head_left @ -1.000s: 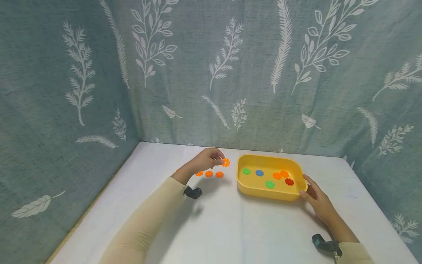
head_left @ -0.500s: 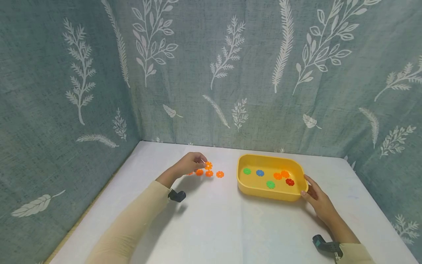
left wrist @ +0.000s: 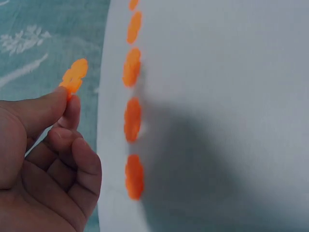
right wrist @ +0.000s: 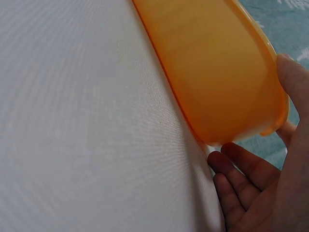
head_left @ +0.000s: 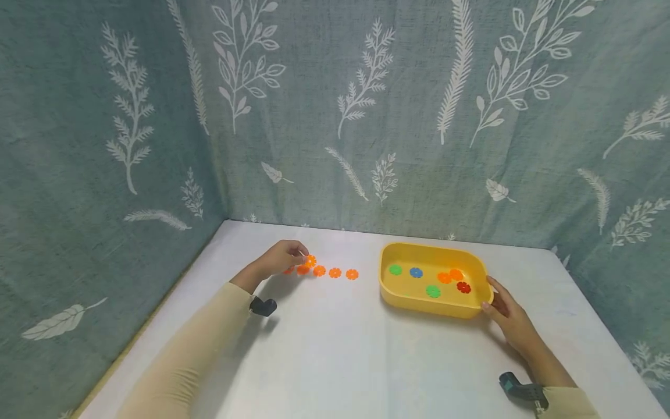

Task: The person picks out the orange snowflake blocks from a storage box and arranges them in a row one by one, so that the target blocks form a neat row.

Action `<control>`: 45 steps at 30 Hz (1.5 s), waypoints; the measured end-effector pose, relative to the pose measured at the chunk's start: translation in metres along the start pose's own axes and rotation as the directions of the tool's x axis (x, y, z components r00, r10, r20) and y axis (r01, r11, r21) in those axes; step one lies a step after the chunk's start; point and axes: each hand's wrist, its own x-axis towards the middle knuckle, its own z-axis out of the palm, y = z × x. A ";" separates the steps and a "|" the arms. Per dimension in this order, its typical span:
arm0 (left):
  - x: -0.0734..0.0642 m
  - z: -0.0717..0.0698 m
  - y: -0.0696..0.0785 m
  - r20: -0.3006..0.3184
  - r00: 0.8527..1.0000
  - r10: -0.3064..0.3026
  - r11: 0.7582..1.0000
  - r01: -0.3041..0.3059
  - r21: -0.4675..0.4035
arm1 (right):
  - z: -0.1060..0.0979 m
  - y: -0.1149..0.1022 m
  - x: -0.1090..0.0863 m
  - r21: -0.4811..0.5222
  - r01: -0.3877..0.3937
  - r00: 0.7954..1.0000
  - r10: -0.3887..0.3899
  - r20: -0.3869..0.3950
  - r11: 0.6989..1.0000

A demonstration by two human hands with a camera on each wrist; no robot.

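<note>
White table (head_left: 335,355): an orange row (head_left: 319,270) runs sideways below the left hand (head_left: 281,257), which pinches another disc (head_left: 311,261) (right hand (head_left: 510,319), farther off, grips the tray (head_left: 429,304)).

The left and right wrist views' top edges crop 1 orange disc (left wrist: 133,4) and the yellow tray (right wrist: 217,72), respectively.

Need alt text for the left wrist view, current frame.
A left hand pinches a bright orange, flower-shaped, plastic-looking disc. To its right in the image, five matching orange discs lie in a line on a white table surface, the topmost cut off by the frame edge. Teal fabric with white leaf prints shows behind the hand.
</note>
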 end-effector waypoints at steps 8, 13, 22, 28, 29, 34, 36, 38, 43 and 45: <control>-0.012 -0.021 -0.020 -0.062 0.998 -0.032 0.998 0.036 0.058 | 0.015 0.003 0.002 0.034 0.006 1.000 -0.006 -0.004 0.999; -0.020 -0.031 -0.034 -0.094 0.994 -0.058 0.997 0.063 0.050 | 0.020 0.000 0.005 0.048 -0.006 1.000 0.005 0.009 0.999; -0.022 -0.041 -0.045 -0.155 0.983 -0.098 0.990 0.112 0.086 | 0.012 -0.003 0.007 0.028 0.006 1.000 -0.006 0.002 1.000; -0.026 -0.045 -0.058 -0.178 0.971 -0.160 0.980 0.177 0.087 | 0.011 -0.002 0.005 0.028 -0.003 1.000 0.003 -0.002 1.000; -0.027 -0.046 -0.060 -0.179 0.970 -0.167 0.979 0.184 0.083 | 0.011 -0.001 0.004 0.029 -0.005 1.000 0.005 -0.003 1.000; -0.027 -0.047 -0.066 -0.187 0.965 -0.184 0.975 0.203 0.092 | 0.010 0.001 0.003 0.023 -0.007 1.000 0.007 -0.014 1.000; -0.026 -0.047 -0.067 -0.189 0.965 -0.180 0.974 0.202 0.100 | 0.008 0.002 0.003 0.022 -0.006 1.000 0.007 -0.015 1.000; -0.025 -0.047 -0.068 -0.184 0.967 -0.175 0.974 0.197 0.113 | 0.007 0.004 0.002 0.023 -0.011 1.000 0.011 -0.013 1.000; -0.019 -0.047 -0.067 -0.175 0.971 -0.162 0.964 0.194 0.181 | 0.002 0.007 0.003 0.019 -0.012 1.000 0.012 -0.020 1.000; -0.016 -0.046 -0.066 -0.167 0.973 -0.160 0.959 0.193 0.205 | 0.001 0.008 0.003 0.013 -0.014 1.000 0.014 -0.024 1.000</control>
